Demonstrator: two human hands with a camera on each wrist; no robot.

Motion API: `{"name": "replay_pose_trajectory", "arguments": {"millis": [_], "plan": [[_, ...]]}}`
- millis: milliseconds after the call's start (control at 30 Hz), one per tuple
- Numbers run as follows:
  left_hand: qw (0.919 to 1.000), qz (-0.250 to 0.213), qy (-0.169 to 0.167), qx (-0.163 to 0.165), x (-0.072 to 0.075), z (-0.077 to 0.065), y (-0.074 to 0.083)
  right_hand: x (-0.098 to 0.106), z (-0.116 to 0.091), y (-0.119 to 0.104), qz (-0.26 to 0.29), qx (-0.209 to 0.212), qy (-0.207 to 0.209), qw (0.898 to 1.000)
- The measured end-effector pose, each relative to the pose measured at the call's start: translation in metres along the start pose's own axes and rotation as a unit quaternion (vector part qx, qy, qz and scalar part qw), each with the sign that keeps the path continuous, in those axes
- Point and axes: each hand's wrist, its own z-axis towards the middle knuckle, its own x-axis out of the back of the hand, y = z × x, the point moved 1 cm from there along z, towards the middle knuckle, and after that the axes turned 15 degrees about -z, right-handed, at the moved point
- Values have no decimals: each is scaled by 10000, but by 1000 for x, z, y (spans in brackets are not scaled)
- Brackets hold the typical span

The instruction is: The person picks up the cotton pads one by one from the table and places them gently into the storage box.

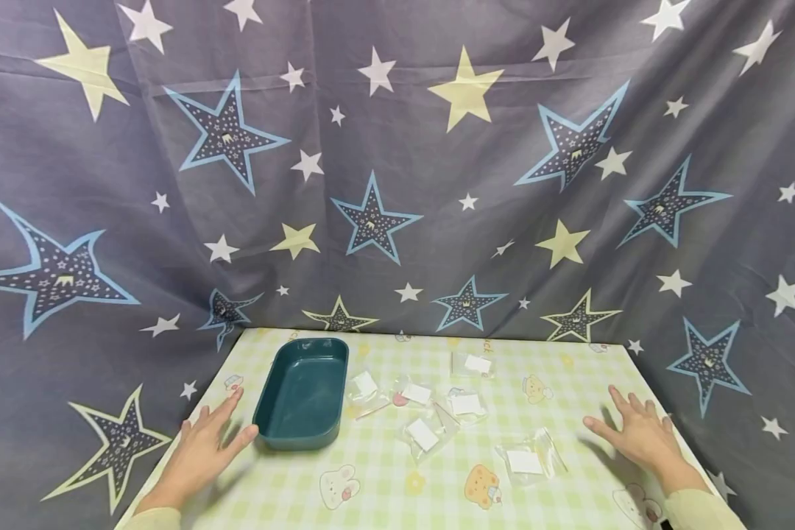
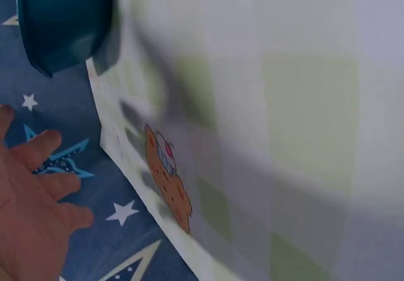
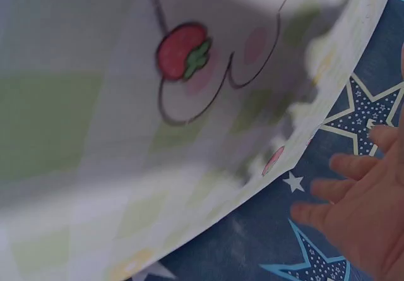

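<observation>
My left hand [image 1: 202,450], fingers spread, hovers at the table's left side, its thumb close to the near corner of a dark teal tray [image 1: 305,439]. In the left wrist view the tray wall [image 2: 66,25] appears above that hand. My right hand [image 1: 642,436] is held over the right side with fingers apart and nothing in it. Between the hands lie several small clear plastic bags with white labels, among them one bag [image 1: 525,461] nearest the right hand, another [image 1: 422,436] in the middle and one [image 1: 366,383] beside the tray. What the bags contain is too small to tell.
A green-and-white checked cloth [image 1: 371,500] with cartoon animals covers the table. Behind it and along both sides hangs a grey curtain [image 1: 424,147] printed with stars. The farthest bag [image 1: 473,364] lies towards the back edge.
</observation>
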Motion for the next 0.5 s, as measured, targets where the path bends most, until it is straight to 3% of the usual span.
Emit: {"name": "replay_pose_trajectory", "arguments": {"millis": [333,500], "plan": [[9948,-888,-26,493,-24,-7,11,-3,6,-20,1097,241,349,9931],[9924,-1014,-26,691,-37,-11,13,-8,6,-31,1473,463,365,9873]]}}
